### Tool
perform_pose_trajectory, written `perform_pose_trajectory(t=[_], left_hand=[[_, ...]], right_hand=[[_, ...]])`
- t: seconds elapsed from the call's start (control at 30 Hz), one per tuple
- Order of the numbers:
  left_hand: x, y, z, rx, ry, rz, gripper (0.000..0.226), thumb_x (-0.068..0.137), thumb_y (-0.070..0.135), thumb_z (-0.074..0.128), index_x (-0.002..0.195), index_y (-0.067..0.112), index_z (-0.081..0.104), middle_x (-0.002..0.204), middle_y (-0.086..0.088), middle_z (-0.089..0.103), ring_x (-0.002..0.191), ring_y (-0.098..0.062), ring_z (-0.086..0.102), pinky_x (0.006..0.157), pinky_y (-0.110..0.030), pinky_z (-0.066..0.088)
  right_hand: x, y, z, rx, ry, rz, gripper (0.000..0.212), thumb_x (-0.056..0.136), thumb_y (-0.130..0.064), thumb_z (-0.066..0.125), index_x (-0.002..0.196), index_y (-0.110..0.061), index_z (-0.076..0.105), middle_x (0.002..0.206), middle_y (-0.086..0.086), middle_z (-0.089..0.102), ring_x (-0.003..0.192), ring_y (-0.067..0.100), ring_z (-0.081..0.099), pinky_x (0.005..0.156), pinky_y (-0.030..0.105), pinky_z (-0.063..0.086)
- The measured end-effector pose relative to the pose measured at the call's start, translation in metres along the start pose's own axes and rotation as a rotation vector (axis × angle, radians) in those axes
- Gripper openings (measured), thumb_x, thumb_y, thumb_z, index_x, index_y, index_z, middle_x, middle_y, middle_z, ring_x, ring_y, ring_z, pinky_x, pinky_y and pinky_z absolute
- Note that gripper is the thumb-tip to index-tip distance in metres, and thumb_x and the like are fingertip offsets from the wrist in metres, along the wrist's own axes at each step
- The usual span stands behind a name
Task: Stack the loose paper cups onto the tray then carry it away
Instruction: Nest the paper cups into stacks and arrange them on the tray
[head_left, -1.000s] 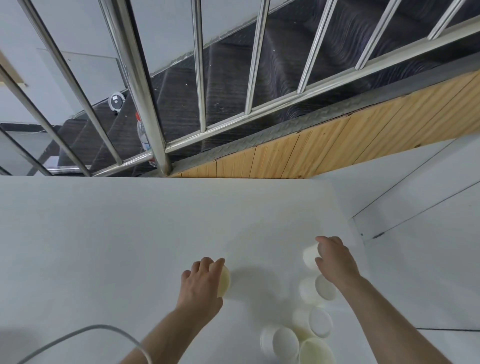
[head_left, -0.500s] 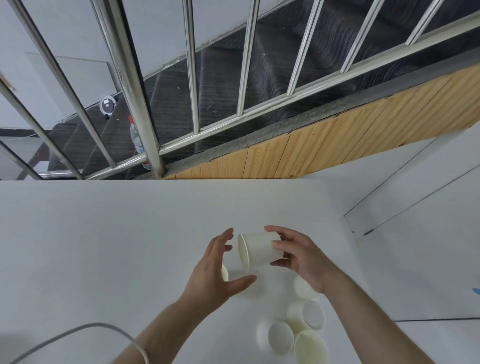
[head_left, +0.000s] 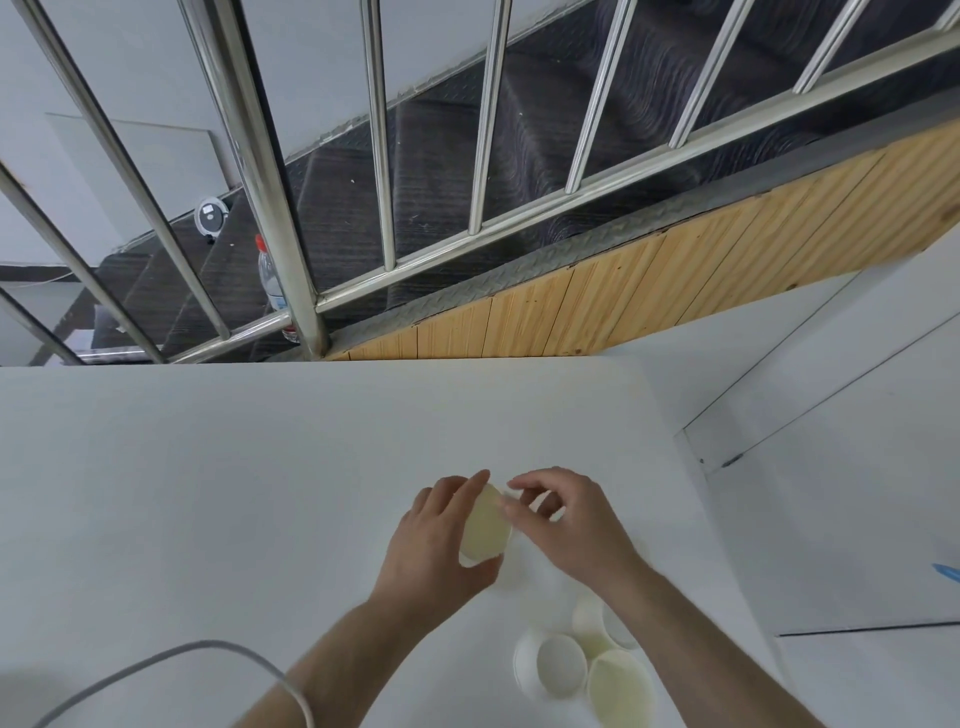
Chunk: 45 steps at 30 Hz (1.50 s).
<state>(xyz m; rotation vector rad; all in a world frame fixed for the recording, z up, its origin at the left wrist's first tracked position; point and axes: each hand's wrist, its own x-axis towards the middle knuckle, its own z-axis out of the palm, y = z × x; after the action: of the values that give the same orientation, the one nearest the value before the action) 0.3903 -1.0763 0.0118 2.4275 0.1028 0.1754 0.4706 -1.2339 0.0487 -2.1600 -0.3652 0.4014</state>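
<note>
My left hand (head_left: 434, 545) grips a white paper cup (head_left: 484, 527) tilted on its side, its cream inside facing me. My right hand (head_left: 563, 522) meets it from the right, fingers curled at the cup's rim; a second cup is mostly hidden behind those fingers. Three loose cups lie near the table's front right: one on its side (head_left: 553, 665), a cream-lined one (head_left: 621, 686) and one partly under my right forearm (head_left: 589, 623). No tray is in view.
The white table (head_left: 208, 493) ends at a right edge (head_left: 691, 493) with white floor beyond. Behind it rise a steel railing (head_left: 270, 171), dark stairs, a wooden panel (head_left: 649, 291) and a plastic bottle (head_left: 271, 280). A grey cable (head_left: 156, 662) arcs at the front left.
My right hand carried its cup leftward to the cup in my left hand, and the two hands have come together over the table. The view has dipped slightly.
</note>
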Motion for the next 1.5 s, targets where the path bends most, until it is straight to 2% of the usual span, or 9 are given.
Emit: perform_pose_trajectory(t=[0.13,0.23,0.4,0.57,0.67,0.77,0.87,1.03,1.5], left_hand=[[-0.002,-0.003,0.009,0.056,-0.028,0.027,0.077,0.068,0.047,0.062,0.138,0.03,0.035,0.124,0.01,0.054,0.105,-0.018,0.055,0.081,-0.029,0.05],[-0.003,-0.005,0.01,0.097,-0.102,-0.01,0.083,0.075,0.049,0.065,0.146,0.032,0.026,0.136,0.013,0.043,0.124,-0.015,0.043,0.098,-0.027,0.039],[-0.009,-0.019,0.008,0.298,-0.266,-0.189,0.092,0.08,0.053,0.063,0.15,0.029,0.008,0.152,0.004,0.017,0.142,-0.019,0.013,0.114,-0.033,0.019],[-0.017,-0.031,0.012,0.333,-0.343,-0.273,0.088,0.082,0.045,0.064,0.149,0.028,0.009,0.154,0.0,0.011,0.144,-0.022,0.01,0.111,-0.035,0.028],[-0.021,-0.034,0.014,0.294,-0.314,-0.265,0.078,0.087,0.033,0.059,0.148,0.027,0.012,0.153,0.002,0.016,0.141,-0.02,0.018,0.106,-0.032,0.037],[-0.022,-0.035,0.012,0.267,-0.27,-0.265,0.073,0.088,0.028,0.057,0.148,0.027,0.015,0.149,0.005,0.021,0.136,-0.019,0.027,0.1,-0.029,0.041],[-0.024,-0.033,0.009,0.23,-0.227,-0.262,0.073,0.086,0.027,0.058,0.147,0.027,0.018,0.145,0.005,0.026,0.132,-0.019,0.032,0.096,-0.029,0.044],[-0.033,-0.028,-0.004,0.197,-0.152,-0.245,0.073,0.086,0.031,0.057,0.147,0.03,0.017,0.146,0.008,0.025,0.132,-0.017,0.032,0.094,-0.026,0.044],[-0.118,-0.052,-0.083,0.078,0.021,-0.053,0.074,0.083,0.034,0.061,0.148,0.026,0.027,0.146,0.009,0.032,0.131,-0.016,0.035,0.09,-0.02,0.043]], right_hand=[[-0.001,0.005,0.012,-0.307,-0.005,-0.058,0.01,0.084,-0.03,0.063,0.089,-0.026,0.071,0.072,-0.009,0.058,0.065,0.01,0.056,0.065,0.031,0.052],[0.005,0.022,0.016,-0.356,0.013,0.039,0.013,0.081,-0.021,0.057,0.082,-0.019,0.069,0.07,-0.004,0.059,0.066,0.013,0.057,0.064,0.035,0.053],[0.012,0.056,0.018,-0.364,0.03,0.204,0.014,0.077,-0.015,0.053,0.075,-0.008,0.065,0.063,0.008,0.056,0.058,0.02,0.048,0.054,0.031,0.04],[0.012,0.067,0.027,-0.357,-0.003,0.296,0.025,0.086,-0.018,0.057,0.062,-0.019,0.053,0.054,-0.005,0.047,0.055,0.014,0.044,0.057,0.031,0.042],[0.009,0.063,0.031,-0.465,-0.014,0.244,0.018,0.094,-0.035,0.053,0.102,-0.024,0.066,0.095,-0.009,0.063,0.09,0.014,0.06,0.077,0.031,0.049],[0.004,0.057,0.033,-0.534,-0.082,0.126,0.057,0.09,-0.054,0.054,0.14,-0.028,0.043,0.135,-0.007,0.043,0.127,0.013,0.041,0.092,0.03,0.046],[-0.003,0.051,0.038,-0.595,-0.24,0.023,0.085,0.081,-0.063,0.061,0.15,-0.033,0.022,0.151,-0.009,0.019,0.142,0.014,0.019,0.1,0.033,0.044],[-0.008,0.042,0.048,-0.662,-0.251,-0.054,0.068,0.087,-0.03,0.062,0.147,-0.032,0.031,0.149,-0.009,0.024,0.137,0.014,0.026,0.096,0.027,0.046],[-0.094,-0.041,0.085,-0.456,0.04,-0.172,0.065,0.084,-0.027,0.065,0.143,-0.034,0.04,0.143,-0.018,0.03,0.133,0.005,0.027,0.092,0.018,0.041]])
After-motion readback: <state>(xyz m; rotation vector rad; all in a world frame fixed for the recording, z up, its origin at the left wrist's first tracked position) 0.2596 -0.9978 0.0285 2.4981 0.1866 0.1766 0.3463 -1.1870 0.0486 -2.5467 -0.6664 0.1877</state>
